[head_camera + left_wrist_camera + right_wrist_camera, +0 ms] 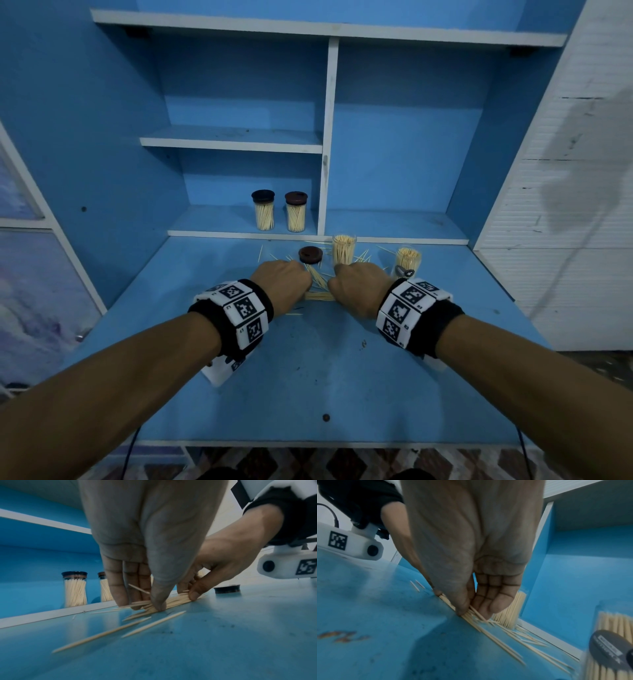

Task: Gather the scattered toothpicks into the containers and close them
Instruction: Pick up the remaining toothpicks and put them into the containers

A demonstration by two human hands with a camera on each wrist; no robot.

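Both hands' fingers (155, 601) pinch one toothpick bundle (175, 600) flat on the desk (308, 377).

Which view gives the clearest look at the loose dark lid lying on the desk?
The head view: the loose lid lies flat in full, just beyond the left hand. The left wrist view shows only its side edge past the right hand. The right wrist view doesn't show it.

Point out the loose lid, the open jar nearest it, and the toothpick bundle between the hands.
lid (311, 254), head view, its dark top.
open jar (344, 251), head view, its glass wall.
toothpick bundle (320, 296), head view, its middle.
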